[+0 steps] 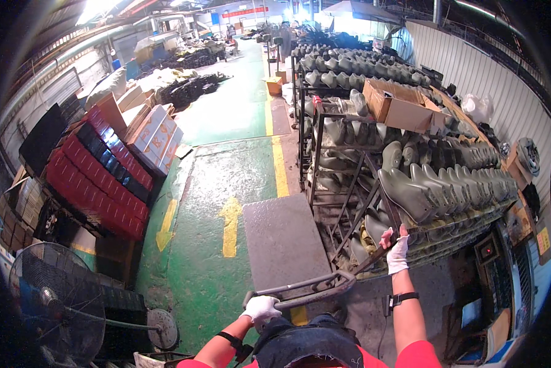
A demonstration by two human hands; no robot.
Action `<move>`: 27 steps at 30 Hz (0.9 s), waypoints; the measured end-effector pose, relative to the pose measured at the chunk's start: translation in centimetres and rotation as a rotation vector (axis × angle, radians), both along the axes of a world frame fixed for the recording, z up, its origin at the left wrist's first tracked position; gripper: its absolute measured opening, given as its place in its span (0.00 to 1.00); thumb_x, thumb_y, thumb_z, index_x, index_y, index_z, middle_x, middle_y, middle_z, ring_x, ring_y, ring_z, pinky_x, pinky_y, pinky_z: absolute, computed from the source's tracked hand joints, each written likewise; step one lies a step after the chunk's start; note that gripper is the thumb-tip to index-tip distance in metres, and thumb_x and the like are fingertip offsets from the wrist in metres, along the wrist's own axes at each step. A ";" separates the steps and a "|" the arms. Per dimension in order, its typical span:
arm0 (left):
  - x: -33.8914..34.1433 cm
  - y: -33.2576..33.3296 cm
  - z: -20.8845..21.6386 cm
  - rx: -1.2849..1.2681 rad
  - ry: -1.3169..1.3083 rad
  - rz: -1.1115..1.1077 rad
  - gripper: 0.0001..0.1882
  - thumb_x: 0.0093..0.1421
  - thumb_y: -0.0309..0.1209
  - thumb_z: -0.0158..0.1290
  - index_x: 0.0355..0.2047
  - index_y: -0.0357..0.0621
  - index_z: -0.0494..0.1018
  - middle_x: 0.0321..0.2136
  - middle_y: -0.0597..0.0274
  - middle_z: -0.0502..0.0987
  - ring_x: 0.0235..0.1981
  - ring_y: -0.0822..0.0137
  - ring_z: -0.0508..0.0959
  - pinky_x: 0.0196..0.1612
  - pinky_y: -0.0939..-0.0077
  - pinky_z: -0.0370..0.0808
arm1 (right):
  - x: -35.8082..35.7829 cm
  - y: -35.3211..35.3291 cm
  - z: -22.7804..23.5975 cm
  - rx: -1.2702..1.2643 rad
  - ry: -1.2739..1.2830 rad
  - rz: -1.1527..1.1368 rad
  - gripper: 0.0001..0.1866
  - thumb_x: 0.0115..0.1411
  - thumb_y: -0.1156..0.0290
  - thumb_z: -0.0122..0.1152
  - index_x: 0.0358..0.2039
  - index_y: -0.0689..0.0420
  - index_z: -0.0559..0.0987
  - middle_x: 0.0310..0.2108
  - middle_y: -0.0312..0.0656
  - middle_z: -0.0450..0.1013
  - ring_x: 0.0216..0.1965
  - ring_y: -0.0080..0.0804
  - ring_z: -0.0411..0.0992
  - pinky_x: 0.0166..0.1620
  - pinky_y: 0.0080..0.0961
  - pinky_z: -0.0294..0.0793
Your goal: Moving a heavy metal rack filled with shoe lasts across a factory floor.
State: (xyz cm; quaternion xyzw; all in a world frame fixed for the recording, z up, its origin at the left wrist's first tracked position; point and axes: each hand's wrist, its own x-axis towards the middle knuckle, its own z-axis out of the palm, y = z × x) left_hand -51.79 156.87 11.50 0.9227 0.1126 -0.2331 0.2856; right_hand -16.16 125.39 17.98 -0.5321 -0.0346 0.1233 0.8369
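Note:
My left hand (262,308), in a white glove, is closed round the dark handle (306,291) of a platform cart. The cart's flat grey deck (286,240) lies ahead of the handle on the floor. Out to the right, my right hand (397,250) wears a white glove with bare fingertips. Its fingers curl at the corner of a dark metal rack frame (373,172), thumb pointing up. Grey-green boot-like forms (413,193) stand in rows on that rack, just beyond my right hand.
Red boxes (94,178) and white cartons (156,138) are stacked at the left. A large fan (54,300) stands at the near left. The green floor (205,184) carries yellow arrows. An open cardboard box (404,107) sits on the racks, beside a corrugated wall (490,73).

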 end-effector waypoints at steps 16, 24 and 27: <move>-0.1 -0.5 0.3 0.057 0.007 0.016 0.22 0.44 0.48 0.56 0.38 0.51 0.81 0.33 0.53 0.82 0.38 0.51 0.82 0.43 0.56 0.77 | 0.4 -0.2 0.1 -0.030 -0.054 0.060 0.42 0.58 0.29 0.46 0.17 0.61 0.76 0.10 0.37 0.62 0.12 0.29 0.61 0.23 0.26 0.65; -0.3 -0.8 0.7 0.070 0.004 0.017 0.21 0.45 0.47 0.55 0.37 0.52 0.81 0.32 0.53 0.82 0.37 0.51 0.82 0.42 0.56 0.77 | 0.6 -0.1 0.1 -0.047 -0.074 0.038 0.41 0.60 0.30 0.43 0.16 0.60 0.76 0.09 0.35 0.60 0.11 0.30 0.61 0.25 0.29 0.68; -0.5 -0.9 0.6 0.068 0.007 0.024 0.21 0.45 0.47 0.55 0.36 0.52 0.80 0.32 0.53 0.82 0.37 0.51 0.82 0.42 0.56 0.77 | 0.4 0.0 0.4 -0.055 -0.073 0.035 0.42 0.60 0.30 0.43 0.16 0.60 0.76 0.09 0.35 0.60 0.11 0.30 0.61 0.25 0.29 0.67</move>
